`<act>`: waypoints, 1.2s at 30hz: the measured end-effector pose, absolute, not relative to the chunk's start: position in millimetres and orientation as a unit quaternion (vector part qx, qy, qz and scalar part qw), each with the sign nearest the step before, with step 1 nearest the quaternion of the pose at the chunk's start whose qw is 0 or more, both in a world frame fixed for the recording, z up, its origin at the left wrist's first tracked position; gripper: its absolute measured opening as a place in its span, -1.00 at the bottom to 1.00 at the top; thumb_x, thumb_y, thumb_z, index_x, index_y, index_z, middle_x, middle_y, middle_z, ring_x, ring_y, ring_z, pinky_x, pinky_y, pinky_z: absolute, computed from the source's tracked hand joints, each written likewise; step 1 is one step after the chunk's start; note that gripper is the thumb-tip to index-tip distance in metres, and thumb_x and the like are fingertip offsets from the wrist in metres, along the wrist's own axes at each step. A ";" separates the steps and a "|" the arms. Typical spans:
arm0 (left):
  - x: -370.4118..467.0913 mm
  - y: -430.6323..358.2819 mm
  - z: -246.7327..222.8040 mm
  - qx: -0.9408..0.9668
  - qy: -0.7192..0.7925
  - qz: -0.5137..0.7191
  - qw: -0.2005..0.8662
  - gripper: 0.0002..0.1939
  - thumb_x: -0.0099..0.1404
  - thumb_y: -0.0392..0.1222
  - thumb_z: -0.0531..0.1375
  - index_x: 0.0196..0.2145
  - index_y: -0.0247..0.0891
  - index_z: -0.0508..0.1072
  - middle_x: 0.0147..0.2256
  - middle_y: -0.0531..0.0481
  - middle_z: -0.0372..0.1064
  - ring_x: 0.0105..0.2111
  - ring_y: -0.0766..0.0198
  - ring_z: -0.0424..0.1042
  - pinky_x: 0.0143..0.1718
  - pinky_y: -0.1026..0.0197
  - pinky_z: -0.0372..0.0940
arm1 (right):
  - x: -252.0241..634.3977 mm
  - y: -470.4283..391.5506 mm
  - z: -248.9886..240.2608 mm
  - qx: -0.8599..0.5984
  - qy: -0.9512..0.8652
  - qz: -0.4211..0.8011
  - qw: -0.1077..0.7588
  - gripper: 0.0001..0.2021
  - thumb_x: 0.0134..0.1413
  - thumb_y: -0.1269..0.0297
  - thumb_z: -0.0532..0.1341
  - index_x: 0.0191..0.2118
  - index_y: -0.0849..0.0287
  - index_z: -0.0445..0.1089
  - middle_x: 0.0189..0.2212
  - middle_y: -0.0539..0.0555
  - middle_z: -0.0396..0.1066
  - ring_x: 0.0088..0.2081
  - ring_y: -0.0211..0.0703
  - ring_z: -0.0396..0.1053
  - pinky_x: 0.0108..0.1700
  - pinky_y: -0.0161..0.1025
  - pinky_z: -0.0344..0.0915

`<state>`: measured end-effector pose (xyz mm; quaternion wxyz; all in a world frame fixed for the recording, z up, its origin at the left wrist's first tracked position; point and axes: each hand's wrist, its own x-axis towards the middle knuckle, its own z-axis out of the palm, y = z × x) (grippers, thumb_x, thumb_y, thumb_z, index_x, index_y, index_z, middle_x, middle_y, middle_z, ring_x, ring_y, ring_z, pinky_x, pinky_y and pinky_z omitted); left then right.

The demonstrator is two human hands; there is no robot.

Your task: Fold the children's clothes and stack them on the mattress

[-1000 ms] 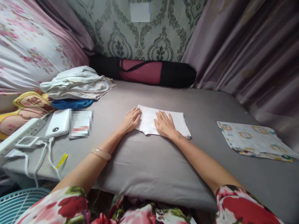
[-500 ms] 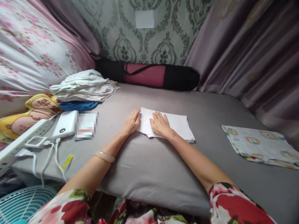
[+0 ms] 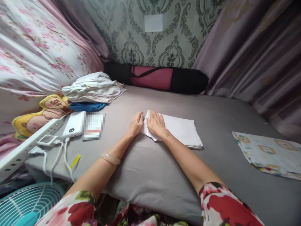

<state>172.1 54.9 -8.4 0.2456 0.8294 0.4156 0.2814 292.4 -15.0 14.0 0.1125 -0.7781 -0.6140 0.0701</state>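
Observation:
A folded white cloth (image 3: 181, 128) lies flat on the grey bed sheet (image 3: 131, 169) in front of me. On its left part rests my right hand (image 3: 156, 124), palm down with the fingers stretched out. My left hand (image 3: 135, 125) is at the cloth's left edge, its fingers pointing forward and touching or very near the fabric. The two hands are close together, with the left one just outside the edge. Whether any cloth lies under the left fingers is hidden.
A folded patterned cloth (image 3: 270, 153) lies to the right. At the left are a heap of light clothes (image 3: 94, 86), a white power bank (image 3: 74, 124), a power strip (image 3: 30, 149) with cables and a teal fan (image 3: 30, 205). A long black-and-pink bag (image 3: 152, 77) lies along the wall.
My right hand has slid left over the white cloth, closer to my left hand. The left hand stays by the left edge. The whole view has shifted slightly.

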 end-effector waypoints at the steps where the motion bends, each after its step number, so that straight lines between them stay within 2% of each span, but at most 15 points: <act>1: 172.2 55.1 -8.6 0.829 0.416 0.283 0.246 -0.55 0.39 -0.21 -0.16 0.12 -0.34 0.29 0.14 -0.20 0.30 0.18 0.19 0.24 0.25 0.11 0.10 | 290.0 -12.9 13.3 -0.777 -0.615 0.065 0.115 -0.41 0.33 0.18 -0.23 0.36 0.37 -0.07 0.37 0.24 -0.11 0.37 0.02 -0.20 0.33 0.05 -0.27; 7: 171.7 56.5 -12.4 0.821 0.403 0.306 0.264 -0.57 0.39 -0.19 -0.14 0.10 -0.30 0.31 0.12 -0.20 0.31 0.16 0.16 0.25 0.23 0.04 0.11 | 279.6 -6.8 11.7 -0.779 -0.614 0.055 0.114 -0.42 0.33 0.20 -0.19 0.35 0.41 -0.05 0.36 0.26 -0.07 0.36 0.06 -0.17 0.32 0.10 -0.28; 11: 171.0 56.8 -11.9 0.808 0.398 0.325 0.287 -0.56 0.40 -0.13 -0.14 0.08 -0.33 0.32 0.11 -0.24 0.31 0.15 0.14 0.27 0.22 0.03 0.11 | 271.2 -3.0 14.7 -0.767 -0.631 0.046 0.106 -0.43 0.32 0.24 -0.18 0.35 0.42 -0.03 0.37 0.26 -0.11 0.38 0.05 -0.25 0.33 0.11 -0.37; 16: 169.9 56.4 -9.1 0.801 0.399 0.329 0.302 -0.54 0.40 -0.07 -0.15 0.06 -0.34 0.34 0.09 -0.25 0.33 0.15 0.12 0.28 0.21 0.03 0.12 | 263.5 -0.8 9.3 -0.757 -0.643 0.066 0.099 -0.41 0.29 0.21 -0.10 0.34 0.44 -0.03 0.38 0.29 -0.16 0.38 0.09 -0.29 0.33 0.13 -0.34; 20: 168.6 56.6 -10.1 0.808 0.394 0.323 0.296 -0.51 0.39 -0.01 -0.16 0.03 -0.32 0.36 0.08 -0.25 0.34 0.14 0.10 0.29 0.20 0.02 0.12 | 264.1 -2.0 8.0 -0.751 -0.637 0.087 0.152 -0.43 0.31 0.21 -0.11 0.33 0.42 0.00 0.37 0.28 -0.13 0.38 0.06 -0.27 0.34 0.11 -0.34; 24: 167.8 59.3 -12.3 0.825 0.394 0.299 0.273 -0.52 0.37 0.00 -0.17 -0.03 -0.31 0.37 0.03 -0.25 0.37 0.10 0.09 0.31 0.18 0.00 0.14 | 284.8 -12.0 19.4 -0.735 -0.617 0.117 0.255 -0.50 0.34 0.24 -0.13 0.30 0.33 0.09 0.32 0.23 0.04 0.34 -0.06 -0.06 0.32 -0.06 -0.12; 27: 168.6 62.0 -13.2 0.841 0.391 0.279 0.249 -0.59 0.35 -0.01 -0.13 -0.11 -0.26 0.39 0.00 -0.22 0.39 0.08 0.10 0.31 0.18 0.03 0.13 | 327.3 -37.9 32.8 -0.735 -0.595 0.112 0.304 -0.55 0.27 0.32 0.00 0.22 0.35 0.21 0.22 0.26 0.24 0.23 -0.12 0.17 0.25 -0.24 0.03; 29: 170.4 63.8 -13.3 0.850 0.390 0.266 0.235 -0.62 0.32 0.00 -0.10 -0.18 -0.24 0.40 -0.01 -0.20 0.39 0.07 0.11 0.31 0.17 0.06 0.13 | 366.3 -64.9 41.0 -0.767 -0.543 0.115 0.320 -0.59 0.24 0.36 0.05 0.17 0.31 0.28 0.13 0.24 0.35 0.13 -0.13 0.30 0.17 -0.27 0.15; 31: 173.5 66.3 -12.5 0.857 0.399 0.244 0.216 -0.66 0.29 -0.01 -0.06 -0.25 -0.23 0.42 -0.03 -0.20 0.40 0.05 0.10 0.32 0.15 0.08 0.16 | 406.6 -95.4 46.7 -0.810 -0.479 0.126 0.313 -0.68 0.21 0.39 0.07 0.03 0.26 0.41 -0.04 0.18 0.48 -0.02 -0.15 0.42 0.04 -0.31 0.26; 33: 177.8 69.6 -10.3 0.864 0.419 0.210 0.186 -0.68 0.24 -0.02 -0.01 -0.30 -0.24 0.45 -0.10 -0.21 0.43 0.01 0.05 0.34 0.12 0.07 0.18 | 440.4 -124.0 49.1 -0.847 -0.422 0.137 0.291 -0.80 0.15 0.41 0.13 -0.19 0.24 0.50 -0.22 0.14 0.55 -0.16 -0.16 0.46 -0.13 -0.35 0.31; 36: 184.7 75.2 -3.6 0.858 0.464 0.154 0.156 -0.65 0.18 0.02 0.05 -0.35 -0.27 0.50 -0.24 -0.27 0.46 -0.06 -0.08 0.36 0.05 -0.02 0.19 | 468.1 -153.6 46.9 -0.874 -0.309 0.231 0.295 -0.84 0.15 0.39 0.15 -0.36 0.25 0.48 -0.42 0.09 0.53 -0.45 -0.28 0.42 -0.41 -0.42 0.28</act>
